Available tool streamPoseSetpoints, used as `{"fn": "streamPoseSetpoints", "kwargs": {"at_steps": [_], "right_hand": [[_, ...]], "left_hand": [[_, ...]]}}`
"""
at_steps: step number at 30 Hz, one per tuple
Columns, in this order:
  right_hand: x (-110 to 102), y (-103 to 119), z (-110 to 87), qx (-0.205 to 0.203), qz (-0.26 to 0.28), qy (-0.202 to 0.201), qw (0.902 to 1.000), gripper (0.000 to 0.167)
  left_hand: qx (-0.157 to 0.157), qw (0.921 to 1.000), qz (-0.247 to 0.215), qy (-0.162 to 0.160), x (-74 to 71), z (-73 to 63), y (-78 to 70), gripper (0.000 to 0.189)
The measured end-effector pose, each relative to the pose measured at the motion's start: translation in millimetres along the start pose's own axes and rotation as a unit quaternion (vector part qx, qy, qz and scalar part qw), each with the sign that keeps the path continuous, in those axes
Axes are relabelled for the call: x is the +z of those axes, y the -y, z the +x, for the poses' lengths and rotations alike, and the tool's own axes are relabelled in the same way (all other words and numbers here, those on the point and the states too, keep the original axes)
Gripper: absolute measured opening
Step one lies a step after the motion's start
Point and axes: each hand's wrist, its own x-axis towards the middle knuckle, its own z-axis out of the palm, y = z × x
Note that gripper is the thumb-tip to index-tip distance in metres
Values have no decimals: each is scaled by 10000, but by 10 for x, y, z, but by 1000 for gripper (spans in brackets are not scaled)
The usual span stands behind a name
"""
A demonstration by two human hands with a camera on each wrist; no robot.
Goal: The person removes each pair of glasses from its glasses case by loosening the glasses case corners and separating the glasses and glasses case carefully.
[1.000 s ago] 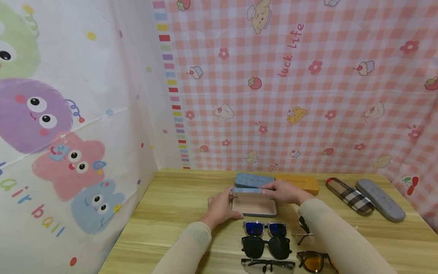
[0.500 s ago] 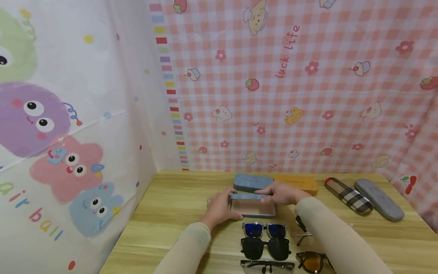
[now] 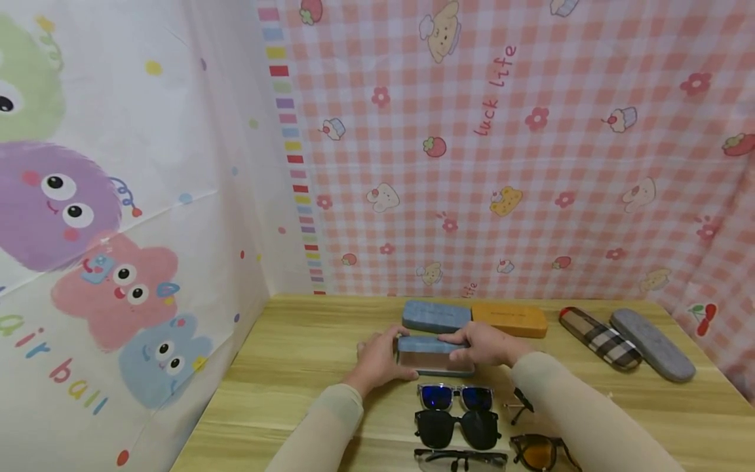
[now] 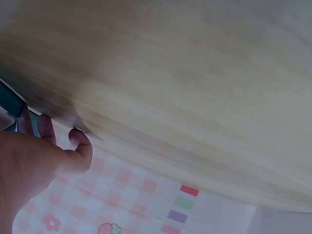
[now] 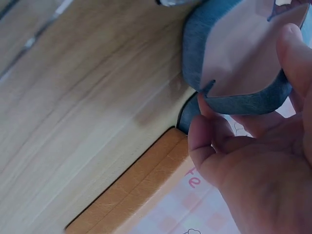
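A blue glasses case with a pale lining stands partly open on the table, between my hands. My left hand holds its left end, the thumb low by the front edge. In the left wrist view, that hand has fingers against a dark bluish edge of the case. My right hand pinches the lid at its right side. The right wrist view shows my right hand with the thumb at the lined inside and fingers behind the blue shell. I see no glasses in the visible part of the case.
Behind stand a closed blue case and an orange case. A plaid case and a grey case lie right. In front are blue-lensed sunglasses, black sunglasses, clear glasses and amber-lensed glasses.
The lid has tipped forward and down under my right hand, so more of its blue outside and less of the lining shows. My left hand stays at the left end.
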Motion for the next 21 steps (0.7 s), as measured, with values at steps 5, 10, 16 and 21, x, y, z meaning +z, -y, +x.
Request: {"fn": "streamPoseSetpoints", "kwargs": {"at_steps": [5, 10, 16, 21], "right_hand": [[60, 12, -25, -56, -411, -121, 9991, 55], [143, 32, -52, -234, -908, -330, 9950, 58], [208, 38, -52, -384, -1317, -541, 9891, 60], [235, 45, -48, -273, -1339, -598, 9888, 62]], "left_hand": [[67, 10000, -8, 17, -4, -5, 1, 79], [86, 10000, 12, 4, 8, 1, 19, 74], [114, 9999, 29, -15, 18, -6, 31, 73], [171, 9998, 19, -25, 8, -19, 27, 72]]}}
